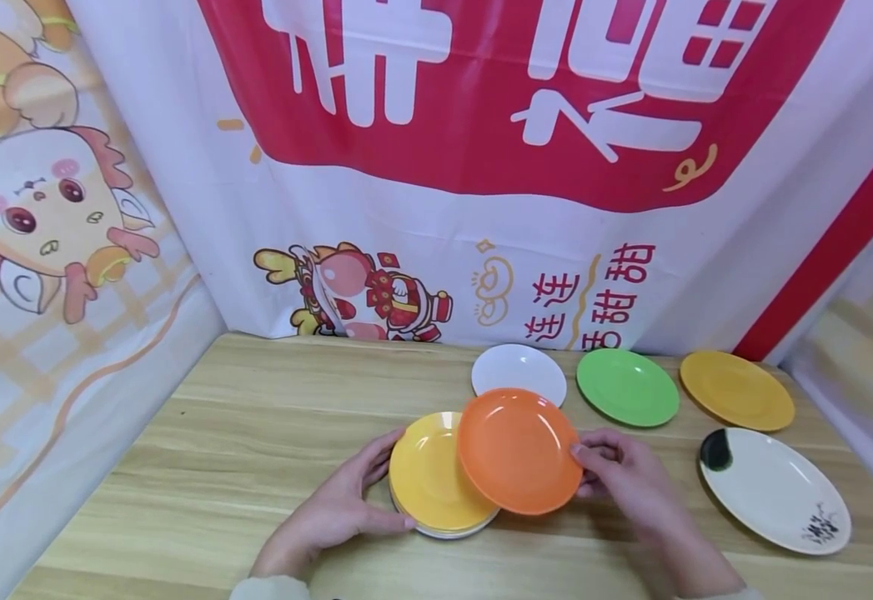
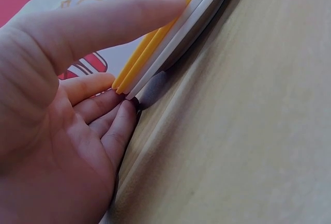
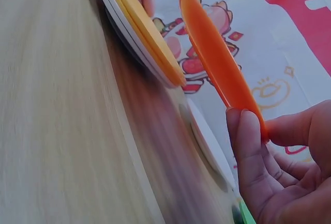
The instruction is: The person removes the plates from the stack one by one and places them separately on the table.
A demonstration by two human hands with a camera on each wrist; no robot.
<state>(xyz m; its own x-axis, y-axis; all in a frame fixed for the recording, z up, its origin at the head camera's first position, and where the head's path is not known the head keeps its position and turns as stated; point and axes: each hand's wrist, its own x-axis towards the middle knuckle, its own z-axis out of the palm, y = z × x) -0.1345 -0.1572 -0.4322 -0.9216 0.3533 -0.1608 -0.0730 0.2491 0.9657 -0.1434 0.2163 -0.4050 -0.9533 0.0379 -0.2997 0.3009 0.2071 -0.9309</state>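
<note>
My right hand [image 1: 620, 467] pinches the right rim of an orange plate [image 1: 520, 450] between thumb and fingers. The right wrist view shows this plate [image 3: 220, 53] tilted and raised apart from the stack. My left hand [image 1: 346, 500] holds the left side of a stack of round plates, thumb at the near rim and fingers at the far side. A yellow plate [image 1: 430, 475] tops the stack, its right part hidden behind the orange one in the head view. Edge-on in the left wrist view, yellow plates [image 2: 150, 53] lie over white plates [image 2: 176, 43].
Behind the orange plate lies a white plate [image 1: 519, 371], partly covered in view. To its right are a green plate [image 1: 627, 387] and a darker yellow plate [image 1: 736, 390]. An oval patterned plate [image 1: 774, 492] lies at the right. A printed cloth [image 1: 421, 208] hangs behind the wooden table [image 1: 218, 467].
</note>
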